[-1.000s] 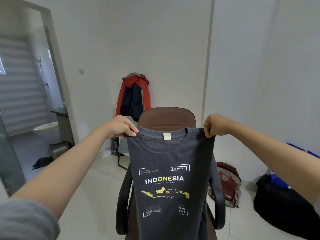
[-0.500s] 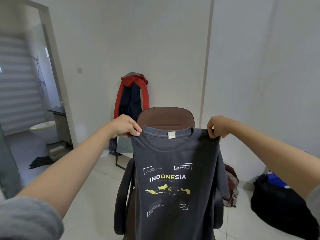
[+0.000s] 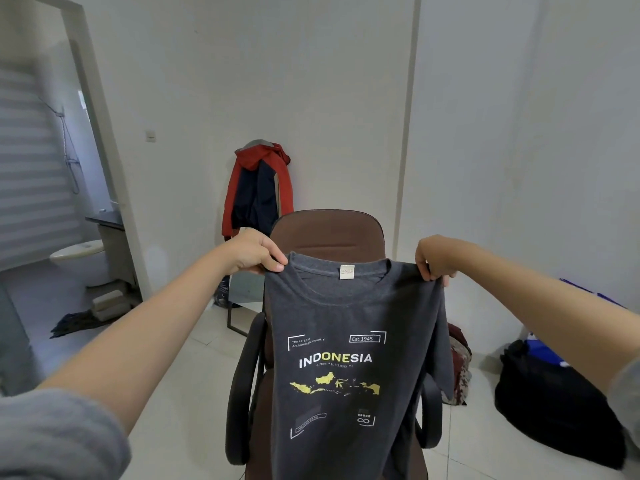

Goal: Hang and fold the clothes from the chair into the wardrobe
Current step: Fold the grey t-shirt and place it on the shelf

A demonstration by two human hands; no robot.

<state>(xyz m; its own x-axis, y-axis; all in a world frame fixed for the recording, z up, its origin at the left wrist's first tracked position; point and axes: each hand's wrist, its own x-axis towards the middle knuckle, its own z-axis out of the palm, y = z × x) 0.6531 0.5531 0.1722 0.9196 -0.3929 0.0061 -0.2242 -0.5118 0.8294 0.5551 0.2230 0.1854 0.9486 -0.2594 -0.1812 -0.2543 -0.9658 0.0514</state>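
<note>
A dark grey T-shirt (image 3: 346,313) with an "INDONESIA" print and a yellow map hangs in front of me, print facing me. My left hand (image 3: 254,252) pinches its left shoulder and my right hand (image 3: 433,259) pinches its right shoulder. The shirt hangs spread out in front of a brown office chair (image 3: 329,233) with black armrests, hiding the seat. No wardrobe is in view.
A red and navy jacket (image 3: 258,188) hangs on the wall behind the chair. A dark red backpack (image 3: 459,362) and a black bag (image 3: 554,403) lie on the floor at the right. A bathroom doorway (image 3: 100,168) opens at the left.
Both hands have shifted slightly right and spread a little wider, holding the shirt up flatter. The view has turned a bit to the left.
</note>
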